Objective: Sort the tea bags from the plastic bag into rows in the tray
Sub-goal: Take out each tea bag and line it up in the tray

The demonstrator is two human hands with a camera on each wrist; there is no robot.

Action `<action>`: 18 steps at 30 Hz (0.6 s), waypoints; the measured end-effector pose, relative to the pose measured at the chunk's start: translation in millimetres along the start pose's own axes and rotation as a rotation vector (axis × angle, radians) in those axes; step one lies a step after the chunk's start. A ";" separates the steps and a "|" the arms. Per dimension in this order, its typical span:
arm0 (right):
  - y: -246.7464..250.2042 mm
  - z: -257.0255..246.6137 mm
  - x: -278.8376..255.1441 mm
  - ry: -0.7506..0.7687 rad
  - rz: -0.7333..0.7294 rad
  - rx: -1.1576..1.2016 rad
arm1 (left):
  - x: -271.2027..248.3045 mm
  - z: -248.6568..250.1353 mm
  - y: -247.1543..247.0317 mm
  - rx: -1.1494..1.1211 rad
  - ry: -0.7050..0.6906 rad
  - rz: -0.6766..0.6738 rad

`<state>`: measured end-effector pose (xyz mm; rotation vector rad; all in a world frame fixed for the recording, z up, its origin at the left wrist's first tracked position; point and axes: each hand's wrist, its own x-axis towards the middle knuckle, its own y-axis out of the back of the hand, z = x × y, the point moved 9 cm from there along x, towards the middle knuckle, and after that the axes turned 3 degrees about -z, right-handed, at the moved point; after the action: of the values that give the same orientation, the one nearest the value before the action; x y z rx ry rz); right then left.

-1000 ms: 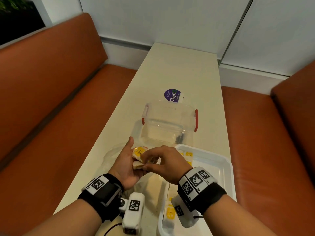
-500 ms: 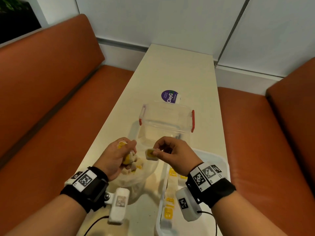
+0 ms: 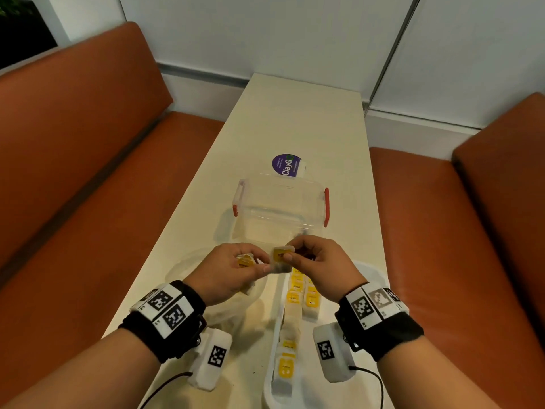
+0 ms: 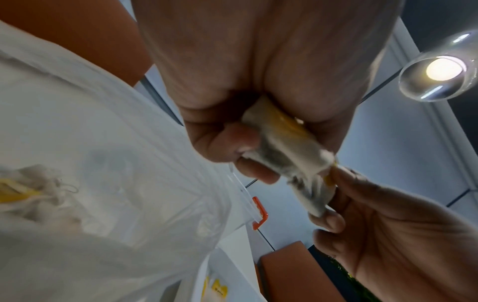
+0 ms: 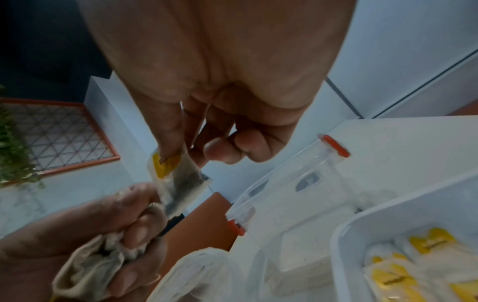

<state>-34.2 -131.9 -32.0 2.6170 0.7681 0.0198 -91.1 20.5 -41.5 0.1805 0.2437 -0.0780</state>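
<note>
My right hand (image 3: 288, 252) pinches one tea bag (image 3: 279, 259) by its yellow tag, above the table between the plastic bag and the tray. The same tea bag (image 5: 178, 177) hangs from thumb and forefinger in the right wrist view. My left hand (image 3: 256, 265) grips a small bunch of tea bags (image 3: 245, 261), and its fingertips touch the hanging bag's lower end. That bunch (image 4: 284, 147) fills the left fist. The clear plastic bag (image 4: 103, 183) lies under my left hand with more tea bags (image 4: 26, 190) inside. The white tray (image 3: 374, 276) holds rows of yellow-tagged tea bags (image 3: 295, 293).
A clear plastic box (image 3: 280, 208) with red latches stands just beyond my hands. A purple round sticker (image 3: 287, 165) lies on the table behind it. Orange benches (image 3: 88, 172) flank the narrow cream table (image 3: 295, 119) on both sides.
Half a second ago my hands were apart, the right one holding a tea bag. Now they have come together, and the left fingertips touch that bag.
</note>
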 end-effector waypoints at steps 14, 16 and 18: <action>0.3 166.9 -57.4 -0.625 -0.114 -0.274 | -1.7 -29.1 6.8 0.032 0.091 0.047; -4.7 173.9 -57.7 -0.643 -0.098 -0.249 | -2.2 -29.2 6.6 0.036 0.097 0.048; -6.7 177.6 -55.9 -0.650 -0.063 -0.214 | -3.0 -30.6 7.3 0.026 0.107 0.051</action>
<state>-62.6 -223.7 -191.6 2.1865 0.5670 -0.6893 -100.4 33.5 -68.7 0.2174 0.3444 -0.0209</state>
